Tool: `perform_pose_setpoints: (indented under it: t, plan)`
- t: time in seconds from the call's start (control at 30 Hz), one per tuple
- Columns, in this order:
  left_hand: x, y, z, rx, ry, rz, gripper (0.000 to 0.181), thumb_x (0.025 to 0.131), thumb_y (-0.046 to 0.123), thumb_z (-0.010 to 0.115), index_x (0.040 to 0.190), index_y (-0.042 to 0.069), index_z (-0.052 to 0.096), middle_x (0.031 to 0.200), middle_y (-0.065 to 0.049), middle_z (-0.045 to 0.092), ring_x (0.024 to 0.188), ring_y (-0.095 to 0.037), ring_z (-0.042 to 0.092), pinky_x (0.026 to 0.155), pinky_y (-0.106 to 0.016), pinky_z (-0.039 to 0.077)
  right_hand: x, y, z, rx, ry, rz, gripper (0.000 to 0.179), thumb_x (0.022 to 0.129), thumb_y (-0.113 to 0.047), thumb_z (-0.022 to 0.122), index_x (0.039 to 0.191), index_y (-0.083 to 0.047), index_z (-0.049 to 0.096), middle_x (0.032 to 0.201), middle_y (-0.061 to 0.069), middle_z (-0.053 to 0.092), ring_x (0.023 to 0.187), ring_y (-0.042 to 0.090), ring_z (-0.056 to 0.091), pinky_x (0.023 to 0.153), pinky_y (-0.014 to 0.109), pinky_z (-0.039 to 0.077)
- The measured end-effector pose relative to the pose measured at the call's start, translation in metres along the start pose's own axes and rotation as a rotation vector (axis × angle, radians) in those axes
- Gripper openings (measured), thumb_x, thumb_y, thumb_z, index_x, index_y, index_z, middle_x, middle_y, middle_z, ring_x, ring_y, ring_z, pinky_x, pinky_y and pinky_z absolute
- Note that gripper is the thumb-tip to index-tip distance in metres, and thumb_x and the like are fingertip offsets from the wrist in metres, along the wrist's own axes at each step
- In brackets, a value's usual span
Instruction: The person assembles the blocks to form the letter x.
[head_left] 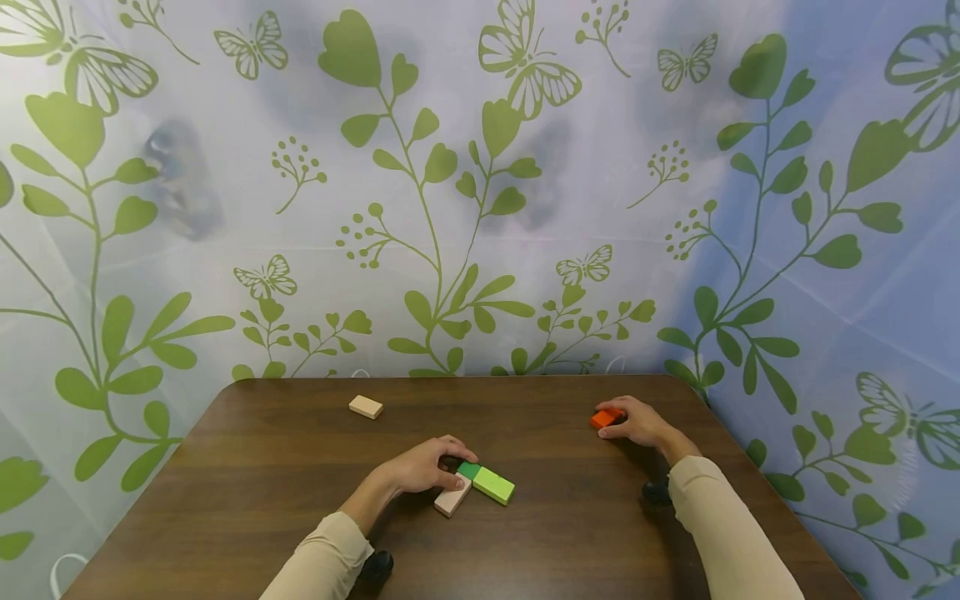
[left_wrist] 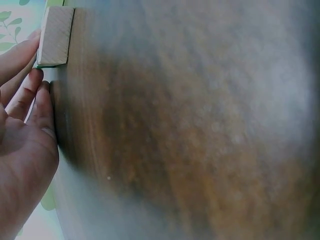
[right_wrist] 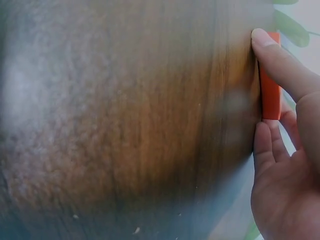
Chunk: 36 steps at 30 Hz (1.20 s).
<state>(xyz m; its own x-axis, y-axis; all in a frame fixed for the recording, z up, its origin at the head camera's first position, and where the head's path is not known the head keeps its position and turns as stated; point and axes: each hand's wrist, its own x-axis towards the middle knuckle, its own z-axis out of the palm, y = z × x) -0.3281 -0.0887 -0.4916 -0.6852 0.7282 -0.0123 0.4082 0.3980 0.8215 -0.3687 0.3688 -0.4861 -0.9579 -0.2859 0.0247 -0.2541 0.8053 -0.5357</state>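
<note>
My left hand [head_left: 422, 467] is near the middle of the table, pinching a dark green block [head_left: 468, 470] between thumb and fingers. Against that block lie a light green block [head_left: 493, 485] and a pale wooden block [head_left: 452, 499], at an angle to each other. The thumb reaches the pale block's upper end; in the left wrist view the pale block [left_wrist: 55, 37] hides most of the green behind it. Farther right, my right hand [head_left: 639, 422] grips an orange block [head_left: 603, 419] low at the tabletop. Its thumb lies across the orange block [right_wrist: 271, 102] in the right wrist view.
A light wooden block [head_left: 366, 407] lies alone toward the table's back left. The brown wooden table [head_left: 540, 533] ends at a curtain [head_left: 465, 233] with green leaves and butterflies, which also hangs along the right side.
</note>
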Motion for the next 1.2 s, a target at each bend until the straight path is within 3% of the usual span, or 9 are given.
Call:
perform_pose_setpoints:
  t: [0.4,0.6,0.83,0.93,1.07,1.2]
  plan:
    - [-0.001,0.002,0.001,-0.016,0.007,0.0,0.034,0.093,0.006,0.077,0.127,0.005,0.07,0.133,-0.006,0.057,0.119,-0.029,0.054,0.098,-0.044,0.049,0.002,0.003,0.0,-0.11,0.089,-0.015,0.043,0.082,-0.032,0.09,0.108,-0.002,0.076,0.105,0.014,0.067,0.1,0.037,0.06,0.09,0.058,0.046]
    - [-0.003,0.004,0.002,-0.002,0.032,0.011,0.035,0.093,0.006,0.077,0.127,0.003,0.07,0.132,-0.007,0.058,0.12,-0.032,0.054,0.098,-0.046,0.049,0.001,0.005,0.002,-0.11,0.106,-0.02,0.035,0.087,-0.026,0.086,0.108,-0.001,0.076,0.101,0.012,0.068,0.094,0.032,0.058,0.088,0.055,0.046]
    - [-0.003,0.003,0.004,0.002,0.037,0.008,0.034,0.093,0.006,0.077,0.127,0.003,0.071,0.13,-0.007,0.058,0.118,-0.03,0.054,0.098,-0.043,0.049,-0.001,0.003,-0.001,-0.105,0.092,-0.013,0.04,0.087,-0.027,0.086,0.111,0.002,0.076,0.099,0.011,0.068,0.089,0.029,0.057,0.083,0.05,0.048]
    - [-0.004,0.006,0.003,-0.009,0.04,0.009,0.034,0.093,0.005,0.077,0.126,0.002,0.071,0.131,-0.01,0.058,0.12,-0.033,0.054,0.099,-0.048,0.048,0.0,0.0,-0.004,-0.113,0.096,-0.018,0.038,0.086,-0.027,0.087,0.11,0.001,0.077,0.097,0.008,0.068,0.086,0.025,0.057,0.082,0.047,0.048]
    - [-0.006,0.009,0.002,-0.014,0.048,0.01,0.034,0.092,0.004,0.078,0.126,0.0,0.071,0.131,-0.012,0.058,0.12,-0.036,0.053,0.099,-0.052,0.047,0.001,-0.008,-0.012,-0.127,0.101,-0.051,0.037,0.086,-0.026,0.087,0.109,0.002,0.077,0.096,0.009,0.07,0.085,0.025,0.058,0.08,0.047,0.049]
    - [-0.004,0.006,0.003,-0.013,0.051,-0.003,0.034,0.092,0.006,0.079,0.125,0.002,0.072,0.129,-0.008,0.058,0.117,-0.032,0.054,0.098,-0.047,0.049,0.002,-0.017,-0.017,-0.144,0.108,-0.103,0.037,0.086,-0.025,0.087,0.108,0.003,0.077,0.096,0.01,0.071,0.085,0.026,0.061,0.08,0.048,0.05]
